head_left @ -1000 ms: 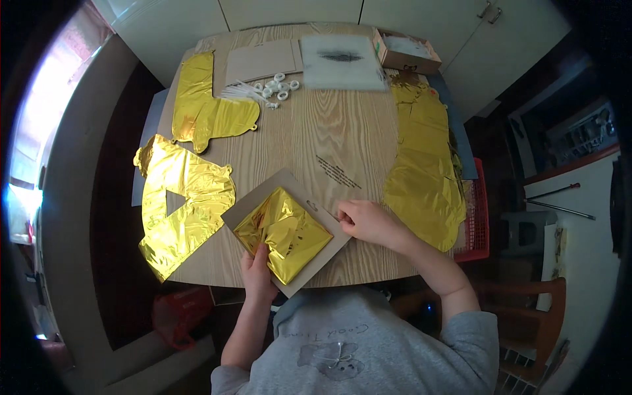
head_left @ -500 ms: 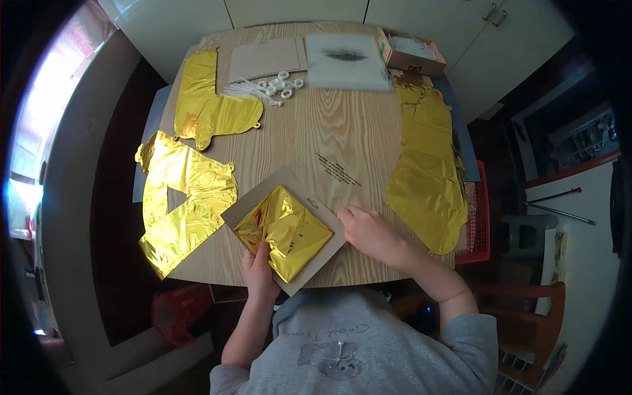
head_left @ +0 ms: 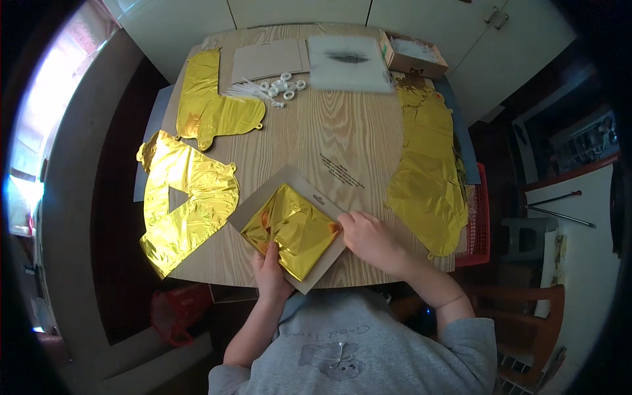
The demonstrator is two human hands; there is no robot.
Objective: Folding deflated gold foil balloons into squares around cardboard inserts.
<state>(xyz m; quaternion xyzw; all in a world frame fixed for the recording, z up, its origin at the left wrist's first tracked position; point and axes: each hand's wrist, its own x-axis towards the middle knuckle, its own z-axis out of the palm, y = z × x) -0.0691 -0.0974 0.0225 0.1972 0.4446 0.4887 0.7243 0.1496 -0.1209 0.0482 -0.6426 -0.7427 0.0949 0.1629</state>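
My left hand (head_left: 270,271) grips a flat grey-brown cardboard sheet (head_left: 257,201) from its near side, thumb on top. Against that card lies a folded gold foil balloon (head_left: 299,230), under the thumb. At the card's right corner my right hand (head_left: 365,236) is closed, its fingertips pinched on the edge; the hand covers that corner. The card is turned like a diamond, with a hang hole near its upper right edge. Dark print (head_left: 341,171) shows beyond the card; whether it is on clear film I cannot tell.
Unfolded gold foil balloons lie at the left (head_left: 187,227), far left (head_left: 197,85) and right (head_left: 428,171) of the wooden table (head_left: 289,145). Farther back are white ribbon rolls (head_left: 288,85), white sticks (head_left: 247,90), cardboard sheets (head_left: 270,59), a translucent packet (head_left: 349,76) and an open box (head_left: 421,64).
The card and folded balloon have shifted slightly to the right with my left hand. My right hand stays at the card's right corner, its fingers still closed.
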